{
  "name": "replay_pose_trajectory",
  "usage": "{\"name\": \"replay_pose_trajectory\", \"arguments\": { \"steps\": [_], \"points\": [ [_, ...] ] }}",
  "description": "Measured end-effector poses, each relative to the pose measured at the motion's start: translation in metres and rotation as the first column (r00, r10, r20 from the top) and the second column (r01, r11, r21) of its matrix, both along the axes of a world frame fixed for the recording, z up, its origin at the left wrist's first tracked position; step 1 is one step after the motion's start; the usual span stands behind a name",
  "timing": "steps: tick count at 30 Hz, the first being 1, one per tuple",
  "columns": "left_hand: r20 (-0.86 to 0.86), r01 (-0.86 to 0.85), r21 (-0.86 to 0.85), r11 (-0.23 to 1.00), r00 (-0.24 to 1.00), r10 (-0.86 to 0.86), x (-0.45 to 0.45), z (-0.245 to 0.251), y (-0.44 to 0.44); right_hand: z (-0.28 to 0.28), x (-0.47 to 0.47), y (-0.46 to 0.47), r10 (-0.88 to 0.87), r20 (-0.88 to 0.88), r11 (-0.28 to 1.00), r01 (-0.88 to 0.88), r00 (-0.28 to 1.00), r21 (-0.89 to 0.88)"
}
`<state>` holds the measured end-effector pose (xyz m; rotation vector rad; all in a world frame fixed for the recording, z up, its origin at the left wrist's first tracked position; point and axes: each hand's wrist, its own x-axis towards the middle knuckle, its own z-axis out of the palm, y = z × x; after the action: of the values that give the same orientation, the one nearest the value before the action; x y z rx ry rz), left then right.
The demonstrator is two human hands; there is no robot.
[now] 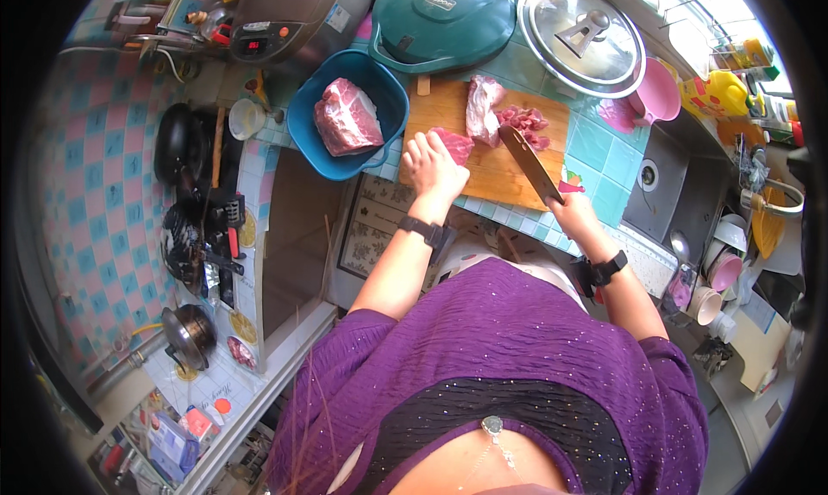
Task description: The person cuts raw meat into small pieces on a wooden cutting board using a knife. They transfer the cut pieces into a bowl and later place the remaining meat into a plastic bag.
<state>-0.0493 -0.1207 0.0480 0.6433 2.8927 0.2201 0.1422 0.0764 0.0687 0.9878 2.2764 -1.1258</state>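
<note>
My left hand (435,166) is at the left of a wooden cutting board (498,183), its fingers and thumb about a flat piece of raw red meat (457,147). The hand covers part of that piece. In my right hand (573,215) is the handle of a kitchen knife (532,164), whose blade points up and left across the board. The knife's tip lies close to a long chunk of pale, fatty raw meat (482,110). Small cut meat pieces (525,125) are heaped right of that chunk. A larger raw meat block (348,116) sits in a blue plastic basin (301,116) left of the board.
Behind the board are a green Supor appliance (443,26) and a glass pot lid (582,32). A rice cooker (294,23) stands at the back left. To the right are a pink ladle (654,94), a metal sink (656,162) and stacked bowls (726,268).
</note>
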Motion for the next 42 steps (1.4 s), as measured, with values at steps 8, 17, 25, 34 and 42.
{"name": "replay_pose_trajectory", "arguments": {
  "steps": [8,17,25,34,42],
  "points": [
    [0.042,-0.014,0.02,1.0,0.999,0.014,0.015,0.005,-0.035,-0.026,-0.065,-0.028,0.216,-0.139,0.975,-0.206,0.966,0.083],
    [0.131,-0.038,0.017,0.999,0.991,0.035,0.008,0.002,-0.033,-0.002,-0.04,-0.022,0.17,-0.076,0.982,-0.163,0.982,0.091],
    [0.915,-0.811,0.4,0.427,0.383,-0.13,-0.012,0.0,-0.033,0.018,0.014,-0.002,0.013,0.018,1.0,-0.013,1.0,0.017],
    [0.955,-0.878,0.29,0.381,0.241,-0.172,0.005,-0.024,-0.006,0.016,0.013,-0.021,-0.027,-0.115,0.999,0.029,0.993,0.014],
    [0.945,-0.845,0.315,0.433,0.324,-0.054,0.009,-0.017,-0.022,0.03,0.009,-0.032,0.076,-0.1,0.996,-0.07,0.992,0.056]
  ]
}}
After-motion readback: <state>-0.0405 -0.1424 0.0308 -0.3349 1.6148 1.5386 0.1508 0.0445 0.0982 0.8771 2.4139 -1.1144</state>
